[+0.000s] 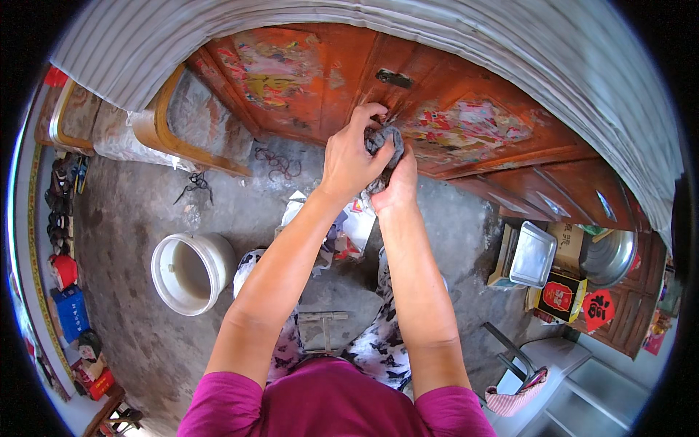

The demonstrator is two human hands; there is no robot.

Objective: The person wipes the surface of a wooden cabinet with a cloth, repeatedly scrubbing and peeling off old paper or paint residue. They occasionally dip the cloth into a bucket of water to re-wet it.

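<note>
A crumpled grey cloth point(384, 146) is bunched between both of my hands, held out in front of a reddish-brown wooden cabinet point(342, 80). My left hand point(353, 154) grips its left side, thumb across the front and fingers curled toward the cabinet. From below and to the right, my right hand point(399, 180) clasps it, its fingers mostly hidden behind the cloth. Torn remains of colourful paper point(466, 127) cling to the cabinet panels, right and left of my hands. Whether the cloth touches the wood, I cannot tell.
A white bucket of cloudy water point(191, 273) stands on the concrete floor to my left. Paper scraps point(357, 226) lie below my hands. Wooden-armed seating point(164, 124) is at the far left. On the right are a metal tray point(533, 253), boxes point(559, 294) and a metal basin point(610, 258).
</note>
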